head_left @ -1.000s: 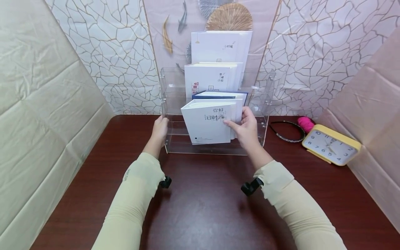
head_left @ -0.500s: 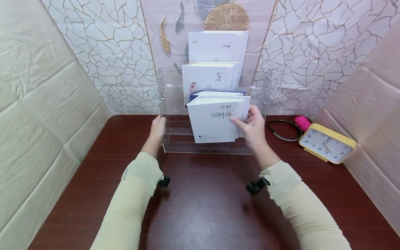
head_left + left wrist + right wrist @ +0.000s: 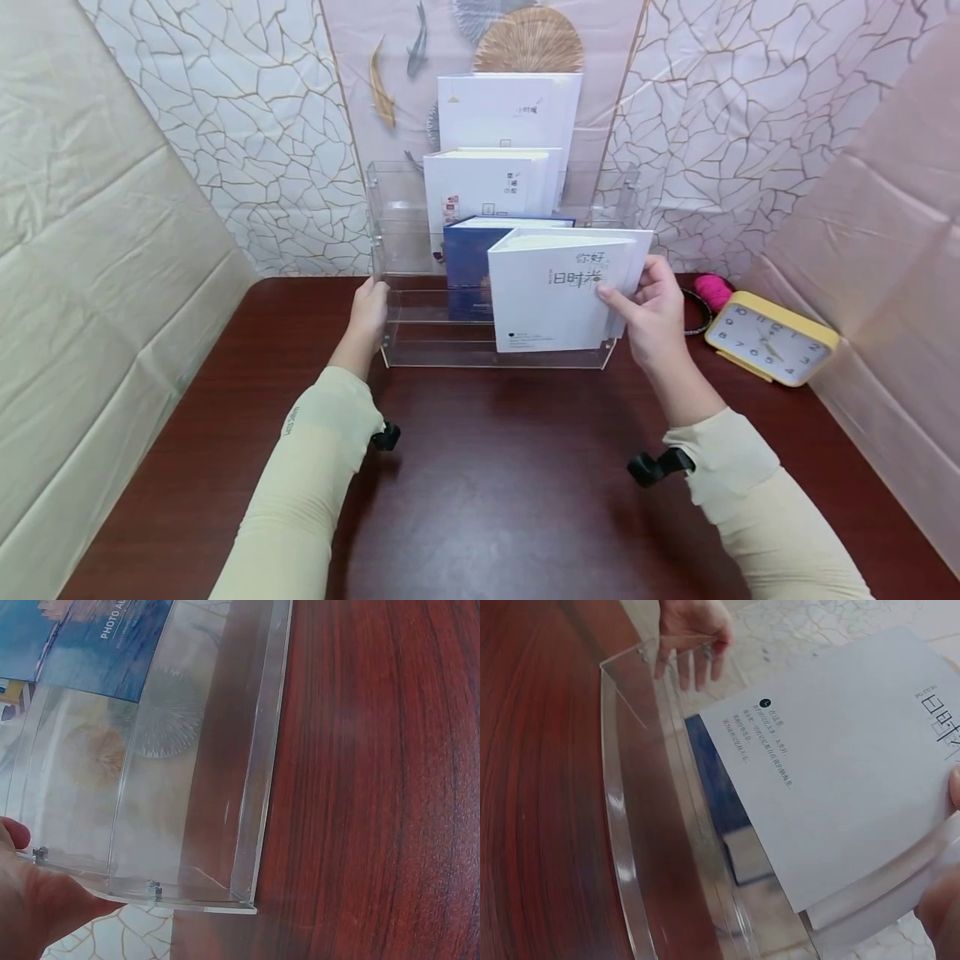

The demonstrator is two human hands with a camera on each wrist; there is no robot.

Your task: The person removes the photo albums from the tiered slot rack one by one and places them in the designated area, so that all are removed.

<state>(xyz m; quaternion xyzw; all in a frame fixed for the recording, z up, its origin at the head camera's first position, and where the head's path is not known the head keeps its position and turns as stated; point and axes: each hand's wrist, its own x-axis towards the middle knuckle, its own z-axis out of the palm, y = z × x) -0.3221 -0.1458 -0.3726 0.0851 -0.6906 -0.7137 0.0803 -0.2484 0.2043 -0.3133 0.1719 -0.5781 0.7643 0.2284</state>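
Observation:
In the head view my right hand (image 3: 660,321) pinches a white photo album (image 3: 555,308) by its right edge, thumb in front and fingers behind. The album stands upright before the right part of a clear acrylic rack (image 3: 420,357), its cover slightly spread. My left hand (image 3: 369,315) holds the rack's left side panel; the left wrist view shows its thumb (image 3: 16,832) at the panel's edge. Behind the white album, a blue photo album (image 3: 467,267) stands in the rack, partly covered. The right wrist view shows the held album's printed cover (image 3: 817,780) close up.
Two more white albums stand on the higher tiers, a middle one (image 3: 476,187) and a top one (image 3: 487,108). At right on the dark red table (image 3: 480,483) are a yellow clock (image 3: 772,337), a pink bundle (image 3: 712,292) and a headband (image 3: 701,321).
My right hand has moved right and toward me with the white album, uncovering much of the blue album. My left hand stays on the rack; the whole view has shifted slightly.

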